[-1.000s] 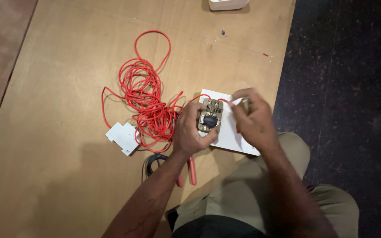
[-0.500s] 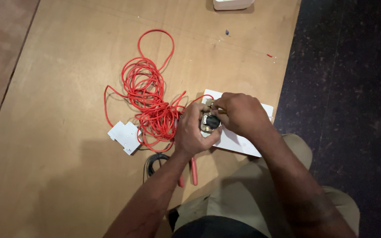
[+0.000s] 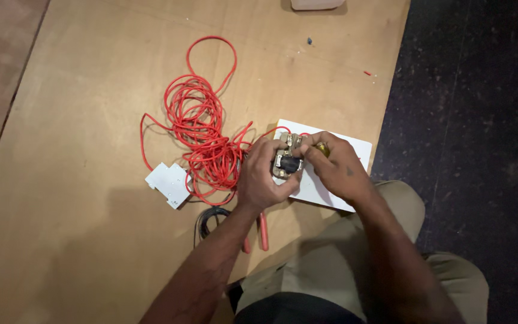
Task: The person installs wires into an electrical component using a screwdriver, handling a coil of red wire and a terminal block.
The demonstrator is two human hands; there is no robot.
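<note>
In the head view, the left hand (image 3: 265, 177) grips a small switch part (image 3: 287, 157) over a white plate (image 3: 331, 180) on the counter (image 3: 91, 240), while the right hand (image 3: 337, 168) pinches a yellow-handled tool (image 3: 322, 148) against it. Wiring looks unfinished: the red wire (image 3: 202, 135) lies mostly coiled, and a white breaker (image 3: 168, 183) sits apart. The tool's tip and the terminals are hidden; the pliers (image 3: 262, 231) are partly covered.

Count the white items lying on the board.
3. A white breaker left of the red wire; a white plate under the hands; a white box cut off at the top edge. More may be hidden under the hands.
</note>
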